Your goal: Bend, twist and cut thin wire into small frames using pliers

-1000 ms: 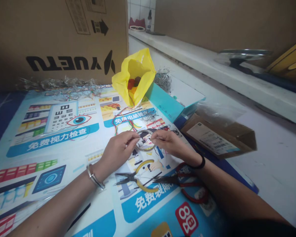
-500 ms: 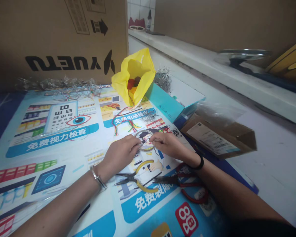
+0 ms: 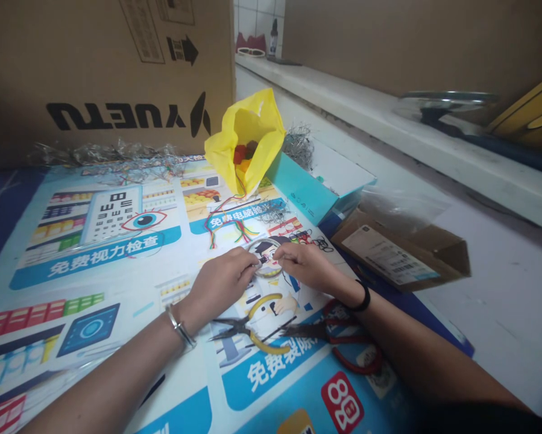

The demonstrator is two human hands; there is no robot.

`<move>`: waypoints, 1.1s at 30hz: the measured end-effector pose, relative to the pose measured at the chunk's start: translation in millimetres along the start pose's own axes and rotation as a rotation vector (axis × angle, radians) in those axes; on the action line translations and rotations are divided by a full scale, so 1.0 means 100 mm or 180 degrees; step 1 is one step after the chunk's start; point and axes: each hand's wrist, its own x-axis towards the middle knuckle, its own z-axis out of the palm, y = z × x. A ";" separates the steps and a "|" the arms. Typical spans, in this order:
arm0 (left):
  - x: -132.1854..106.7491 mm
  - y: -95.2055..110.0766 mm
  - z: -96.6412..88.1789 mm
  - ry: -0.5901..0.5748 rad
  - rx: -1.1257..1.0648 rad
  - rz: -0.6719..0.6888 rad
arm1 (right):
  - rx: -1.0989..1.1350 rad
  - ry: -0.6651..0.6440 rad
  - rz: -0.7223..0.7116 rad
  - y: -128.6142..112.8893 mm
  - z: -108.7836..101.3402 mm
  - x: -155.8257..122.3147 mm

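Note:
Between my hands, just above the printed sheet, is a thin pale wire ring (image 3: 267, 275). My left hand (image 3: 225, 276) pinches its left side with thumb and forefinger. On the opposite side, my right hand (image 3: 304, 263) is closed on the ring, fingers curled. Fingertips partly cover where it is gripped. Pliers with yellow handles (image 3: 269, 348) lie spread apart below my hands. Beside them are red-handled scissors (image 3: 343, 339), partly under my right forearm. Red, yellow and green threads (image 3: 241, 229) trail across the sheet beyond my left hand.
A yellow bag (image 3: 266, 138) stands open at the back, coloured bundles inside. Right of it are a turquoise box (image 3: 304, 194) with tangled wire and a brown carton (image 3: 388, 253). A large cardboard box (image 3: 117, 66) rises behind. Dark wire loops (image 3: 318, 241) lie near my right hand.

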 end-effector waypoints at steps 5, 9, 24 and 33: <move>-0.01 0.00 0.01 -0.0002 -0.0027 -0.0001 | 0.0021 0.0013 0.0005 -0.01 0.00 0.01; -0.01 -0.01 0.02 -0.0018 -0.0006 0.0009 | -0.0009 0.0014 0.0007 -0.02 0.00 0.01; 0.00 -0.01 0.01 0.0022 -0.0009 0.0008 | -0.0090 0.0056 0.0002 -0.01 0.03 0.01; 0.00 -0.01 0.01 0.0039 0.0020 0.0054 | -0.0122 0.0024 0.0053 -0.03 0.02 0.02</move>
